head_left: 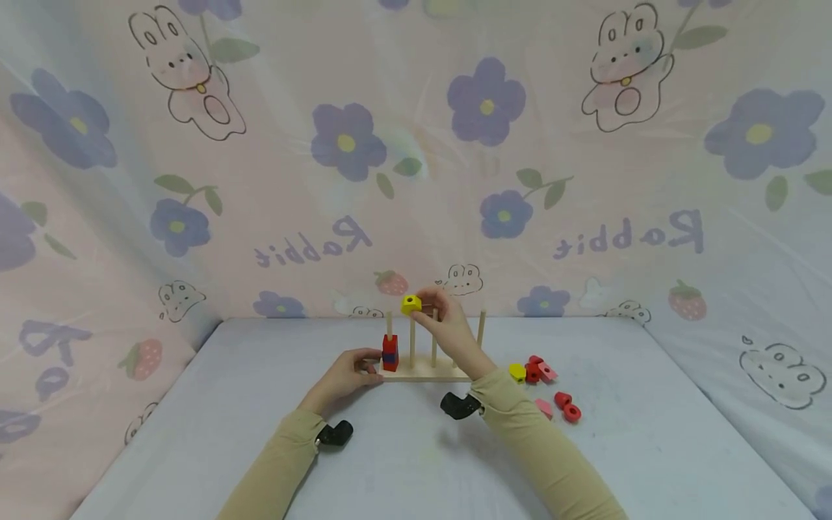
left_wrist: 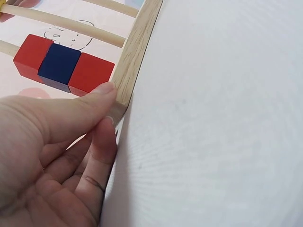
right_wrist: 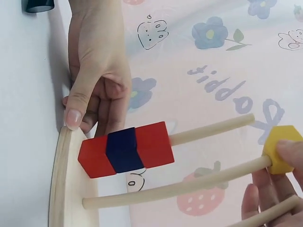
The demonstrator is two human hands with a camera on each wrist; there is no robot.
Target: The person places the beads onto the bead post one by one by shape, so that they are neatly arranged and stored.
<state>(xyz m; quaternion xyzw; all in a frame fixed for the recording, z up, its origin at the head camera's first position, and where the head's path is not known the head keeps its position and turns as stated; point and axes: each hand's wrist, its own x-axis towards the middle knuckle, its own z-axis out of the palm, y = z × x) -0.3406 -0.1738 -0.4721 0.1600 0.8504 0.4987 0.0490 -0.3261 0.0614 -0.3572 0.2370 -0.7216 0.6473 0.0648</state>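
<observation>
A wooden peg stand with upright pegs is on the table. Its leftmost peg carries a stack of blocks: red, blue and red, with bare peg above. My left hand holds the left end of the stand's base, its thumb at the edge beside the lowest red block. Between thumb and fingers my right hand pinches a yellow hexagonal bead with a hole through it. The bead is right at the tip of the second peg. Part of the right pegs is hidden behind the right hand.
Right of the stand lie loose beads: another yellow bead, several red ones and pink ones. A patterned cloth hangs behind the white table. Black wrist cameras sit under both sleeves.
</observation>
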